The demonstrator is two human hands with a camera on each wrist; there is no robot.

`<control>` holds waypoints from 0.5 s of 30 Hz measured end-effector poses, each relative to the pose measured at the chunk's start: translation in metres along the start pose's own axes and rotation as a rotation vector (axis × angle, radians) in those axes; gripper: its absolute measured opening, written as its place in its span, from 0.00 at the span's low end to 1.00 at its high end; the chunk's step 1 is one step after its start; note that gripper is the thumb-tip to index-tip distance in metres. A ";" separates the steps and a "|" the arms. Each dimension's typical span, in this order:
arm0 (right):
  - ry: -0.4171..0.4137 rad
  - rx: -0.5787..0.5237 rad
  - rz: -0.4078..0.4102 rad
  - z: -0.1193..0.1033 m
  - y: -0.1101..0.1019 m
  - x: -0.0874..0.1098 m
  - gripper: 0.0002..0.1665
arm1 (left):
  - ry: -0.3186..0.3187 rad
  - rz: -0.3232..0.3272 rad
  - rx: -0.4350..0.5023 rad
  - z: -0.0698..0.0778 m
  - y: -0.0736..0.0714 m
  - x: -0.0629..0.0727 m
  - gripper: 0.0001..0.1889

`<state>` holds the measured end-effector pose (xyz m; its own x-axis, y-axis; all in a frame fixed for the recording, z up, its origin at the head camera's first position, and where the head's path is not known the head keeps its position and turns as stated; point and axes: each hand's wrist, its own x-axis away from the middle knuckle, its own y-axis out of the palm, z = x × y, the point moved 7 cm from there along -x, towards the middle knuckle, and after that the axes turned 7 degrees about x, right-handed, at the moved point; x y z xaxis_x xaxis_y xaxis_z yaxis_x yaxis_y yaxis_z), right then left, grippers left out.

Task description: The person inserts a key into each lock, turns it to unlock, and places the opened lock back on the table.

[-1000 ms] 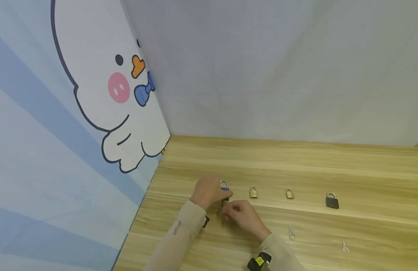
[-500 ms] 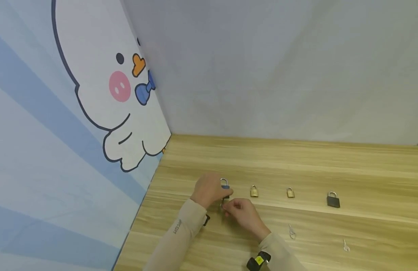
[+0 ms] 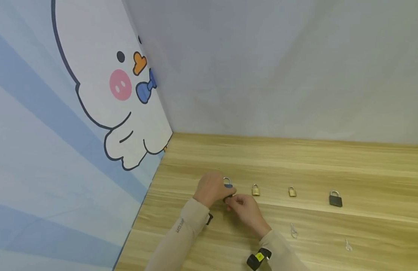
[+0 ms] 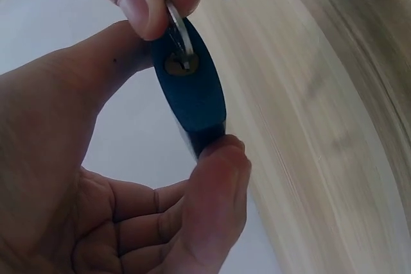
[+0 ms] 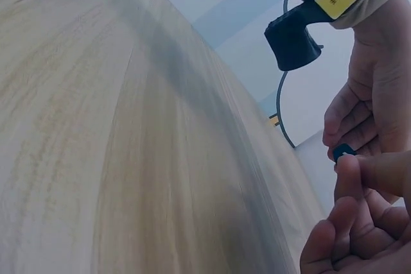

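A blue padlock (image 4: 196, 97) is gripped at its edges by the fingers and thumb of my left hand (image 3: 210, 190). Its shackle points away from me in the head view, and its keyhole face shows in the left wrist view. My right hand (image 3: 247, 211) pinches a silver key (image 4: 179, 25) between thumb and forefinger. The key's tip is at the brass keyhole (image 4: 182, 64); how deep it sits I cannot tell. In the right wrist view only a small dark end of the padlock (image 5: 343, 151) shows past the fingers.
Two small brass padlocks (image 3: 256, 191) and a black padlock (image 3: 335, 200) lie in a row to the right on the wooden table (image 3: 381, 177). Nearer me lie keys on a ring (image 3: 294, 230) and another small key set (image 3: 348, 245). A cartoon-printed curtain (image 3: 141, 124) borders the left side.
My right hand has moved up to the padlock with the key, which earlier showed below it. My left hand keeps its hold on the padlock.
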<state>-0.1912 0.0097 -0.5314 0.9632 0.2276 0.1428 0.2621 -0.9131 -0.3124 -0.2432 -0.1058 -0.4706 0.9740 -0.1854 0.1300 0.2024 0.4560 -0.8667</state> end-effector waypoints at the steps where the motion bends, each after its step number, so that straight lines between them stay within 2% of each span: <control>1: 0.001 -0.004 0.008 0.000 -0.001 0.000 0.15 | 0.004 0.001 -0.004 0.001 0.000 0.000 0.24; 6: 0.012 -0.043 0.047 0.000 0.000 0.000 0.15 | 0.001 0.016 -0.018 0.002 -0.002 0.001 0.26; 15: 0.046 -0.142 0.097 0.005 0.005 0.002 0.14 | -0.015 0.028 -0.001 -0.001 -0.003 0.001 0.21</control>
<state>-0.1876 0.0067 -0.5370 0.9790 0.1239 0.1621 0.1545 -0.9692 -0.1917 -0.2428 -0.1083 -0.4688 0.9806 -0.1599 0.1131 0.1754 0.4599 -0.8705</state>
